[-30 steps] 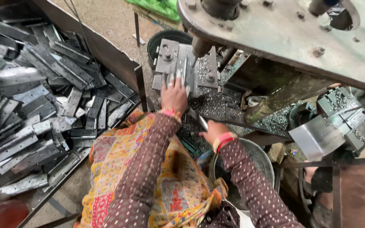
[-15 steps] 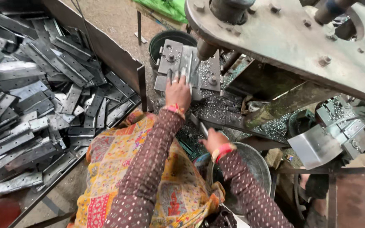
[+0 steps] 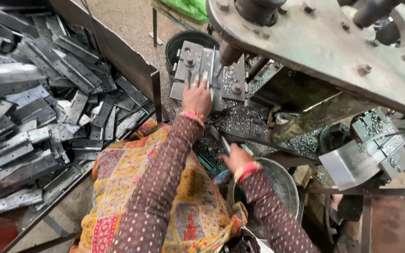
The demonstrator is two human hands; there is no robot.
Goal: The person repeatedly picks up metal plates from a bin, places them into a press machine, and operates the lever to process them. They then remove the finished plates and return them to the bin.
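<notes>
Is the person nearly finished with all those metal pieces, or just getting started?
Hard to say. In hand: the left hand presses a flat grey metal strip onto the press's die block, and the right hand grips a thin metal piece above the round steel tub. Silvery chips around the die suggest earlier punching. A big heap of grey perforated strips lies alongside.

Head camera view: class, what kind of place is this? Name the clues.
Probably a small metalworking shop: a heavy press machine, a heap of flat punched metal strips, and metal chips around the die block under the left hand.
</notes>
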